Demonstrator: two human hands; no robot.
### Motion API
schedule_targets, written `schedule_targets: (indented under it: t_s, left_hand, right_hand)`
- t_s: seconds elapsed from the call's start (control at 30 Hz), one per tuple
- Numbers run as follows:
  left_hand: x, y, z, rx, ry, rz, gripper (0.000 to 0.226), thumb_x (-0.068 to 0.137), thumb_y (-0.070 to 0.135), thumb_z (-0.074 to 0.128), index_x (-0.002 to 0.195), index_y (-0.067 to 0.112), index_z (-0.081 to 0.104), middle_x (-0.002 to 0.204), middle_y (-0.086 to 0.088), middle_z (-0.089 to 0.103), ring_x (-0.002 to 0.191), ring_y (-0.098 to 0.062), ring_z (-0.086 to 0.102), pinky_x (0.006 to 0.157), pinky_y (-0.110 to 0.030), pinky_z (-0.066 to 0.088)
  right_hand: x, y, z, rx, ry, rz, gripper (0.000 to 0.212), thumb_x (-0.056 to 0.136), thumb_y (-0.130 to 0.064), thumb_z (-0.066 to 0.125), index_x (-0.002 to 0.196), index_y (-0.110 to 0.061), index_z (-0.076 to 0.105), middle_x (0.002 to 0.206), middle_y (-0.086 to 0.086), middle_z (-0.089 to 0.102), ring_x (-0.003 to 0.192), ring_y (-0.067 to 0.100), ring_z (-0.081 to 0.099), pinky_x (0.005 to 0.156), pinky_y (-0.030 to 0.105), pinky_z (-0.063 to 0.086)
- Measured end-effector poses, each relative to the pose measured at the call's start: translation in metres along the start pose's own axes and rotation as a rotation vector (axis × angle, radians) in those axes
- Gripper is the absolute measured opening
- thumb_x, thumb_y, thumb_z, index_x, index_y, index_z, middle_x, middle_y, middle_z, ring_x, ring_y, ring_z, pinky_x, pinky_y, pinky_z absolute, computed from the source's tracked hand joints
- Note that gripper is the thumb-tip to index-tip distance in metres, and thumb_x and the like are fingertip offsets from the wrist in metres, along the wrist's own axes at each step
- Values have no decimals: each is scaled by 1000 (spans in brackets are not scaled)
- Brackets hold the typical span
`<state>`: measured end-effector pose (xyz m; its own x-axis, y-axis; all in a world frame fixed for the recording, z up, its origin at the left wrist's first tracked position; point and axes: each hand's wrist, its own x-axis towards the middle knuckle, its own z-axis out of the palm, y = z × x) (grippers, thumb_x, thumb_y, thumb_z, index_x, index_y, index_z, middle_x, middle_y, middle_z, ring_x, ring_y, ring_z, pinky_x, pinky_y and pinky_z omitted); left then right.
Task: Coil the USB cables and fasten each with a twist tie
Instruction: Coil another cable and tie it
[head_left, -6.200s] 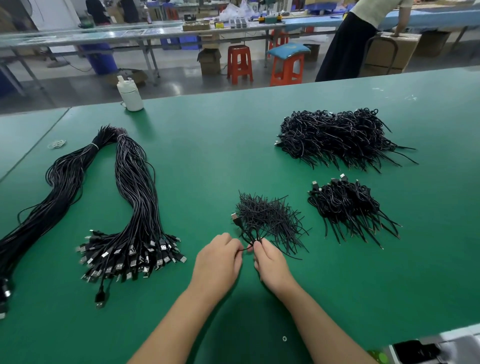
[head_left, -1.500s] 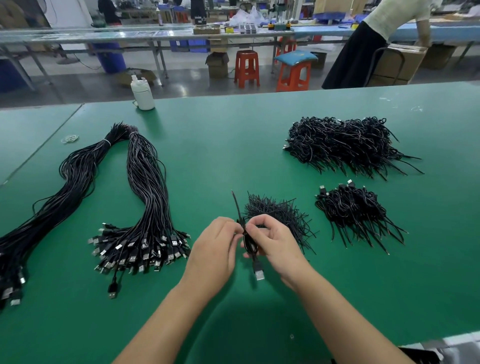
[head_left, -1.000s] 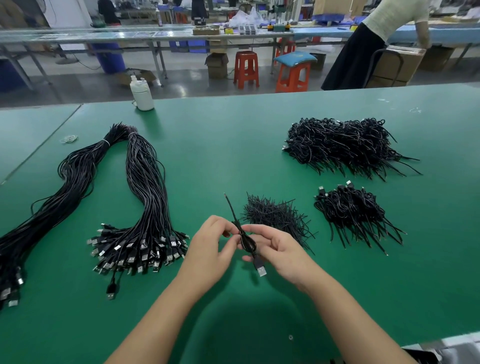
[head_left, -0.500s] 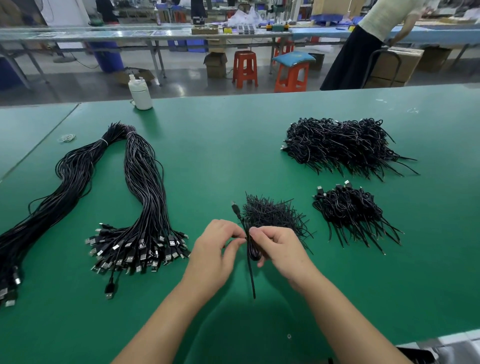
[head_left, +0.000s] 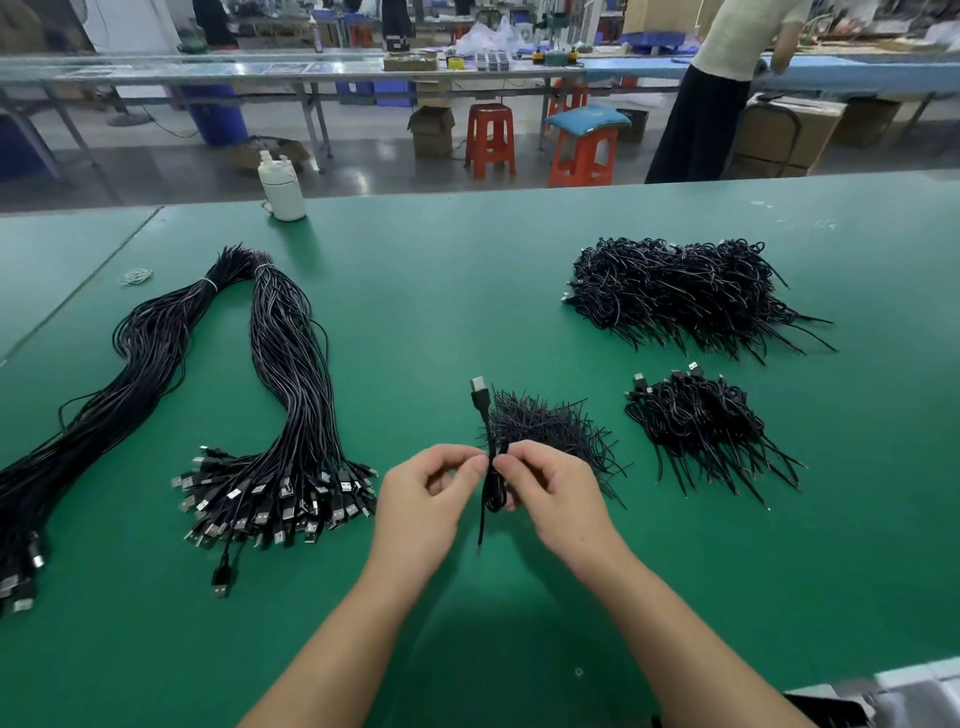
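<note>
A short black coiled USB cable (head_left: 492, 493) hangs upright between my hands, its plug (head_left: 479, 393) pointing up and a loose tail hanging below. My left hand (head_left: 426, 499) pinches it at the middle with thumb and forefinger. My right hand (head_left: 550, 488) pinches the same spot from the other side, fingers curled around the coil. The twist tie itself is too small to make out. Just behind my hands lies a heap of black twist ties (head_left: 550, 428).
Two long bundles of uncoiled black cables (head_left: 280, 395) lie at the left of the green table (head_left: 415, 291). Coiled cables sit in a small pile (head_left: 701, 426) and a larger pile (head_left: 680, 293) at the right. A white bottle (head_left: 281, 189) stands at the far edge.
The cable has turned from slanted with its plug down to upright with the plug up. Both hands have closed in on its middle and stay pinched there.
</note>
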<state>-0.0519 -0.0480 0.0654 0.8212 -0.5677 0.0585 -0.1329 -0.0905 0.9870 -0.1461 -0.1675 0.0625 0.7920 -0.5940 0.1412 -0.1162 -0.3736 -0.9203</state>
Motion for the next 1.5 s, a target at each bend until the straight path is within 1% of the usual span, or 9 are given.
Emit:
schedule_targets:
  t_s: [0.17, 0.3, 0.47, 0.63, 0.83, 0.93, 1.07, 1.3, 1.5]
  left_hand:
    - [-2, -2, 0, -40, 13, -31, 10, 86, 16, 75, 88, 26, 77, 82, -20, 70, 65, -17, 48, 63, -32, 40]
    - [-6, -2, 3, 58, -1, 27, 18, 88, 11, 71, 91, 27, 77, 85, 12, 76, 82, -5, 70, 76, -16, 50]
    - [-9, -5, 13, -82, -77, -51, 16, 89, 4, 68, 100, 12, 75, 68, 11, 72, 48, 7, 55, 51, -3, 39]
    - [-8, -10, 18, -135, -90, -117, 14, 86, 3, 71, 98, 9, 73, 75, -2, 75, 48, 1, 58, 48, -7, 41]
    - [-3, -18, 13, 513, -43, 264, 19, 86, 20, 74, 105, 25, 72, 87, 17, 63, 73, -3, 57, 71, -12, 44]
    - [-1, -26, 9, 700, -108, 377, 29, 88, 34, 71, 114, 24, 69, 98, 13, 51, 76, -5, 50, 75, -29, 50]
    - [7, -47, 1, 792, -248, 454, 50, 89, 54, 56, 135, 32, 55, 116, 10, 49, 105, -9, 50, 93, -27, 44]
    - [30, -107, -28, 1144, 14, 272, 46, 89, 20, 67, 131, 4, 59, 122, -15, 59, 113, -32, 55, 96, -46, 45]
    - [32, -122, -30, 1143, 72, 391, 32, 81, 11, 70, 111, 2, 68, 112, -11, 61, 110, -29, 56, 97, -45, 46]
  right_hand:
    - [-1, -1, 1, -39, 13, -42, 28, 95, -23, 63, 68, -32, 62, 63, -5, 64, 59, 1, 54, 61, 21, 44]
    - [-1, 1, 3, 268, 16, 113, 13, 89, -9, 70, 84, -20, 73, 70, -3, 71, 65, 12, 69, 65, 29, 59]
    - [3, 7, -2, 446, -2, 263, 15, 89, -8, 70, 101, -17, 71, 74, -6, 68, 63, 12, 66, 64, 30, 61]
    - [0, 12, -6, 498, -159, 326, 18, 98, -17, 60, 100, -7, 74, 81, 1, 74, 74, 11, 67, 71, 26, 59]
    - [1, 13, -11, 540, -273, 369, 18, 96, -14, 62, 97, 3, 67, 93, 15, 71, 90, 21, 70, 85, 31, 58]
    - [0, 15, -13, 449, -249, 379, 13, 94, -9, 64, 89, 2, 66, 81, 12, 68, 79, 17, 70, 77, 25, 59]
    - [8, 18, -28, 239, -139, 410, 12, 94, -9, 64, 83, -5, 67, 73, 6, 67, 62, 9, 68, 66, 25, 60]
    - [57, 33, -113, -699, 21, 389, 18, 93, -32, 62, 79, -21, 67, 69, -4, 68, 49, 8, 55, 42, 16, 41]
    - [103, 54, -188, -1046, 196, 507, 35, 94, -35, 63, 73, -8, 59, 66, 8, 60, 59, 23, 56, 53, 27, 43]
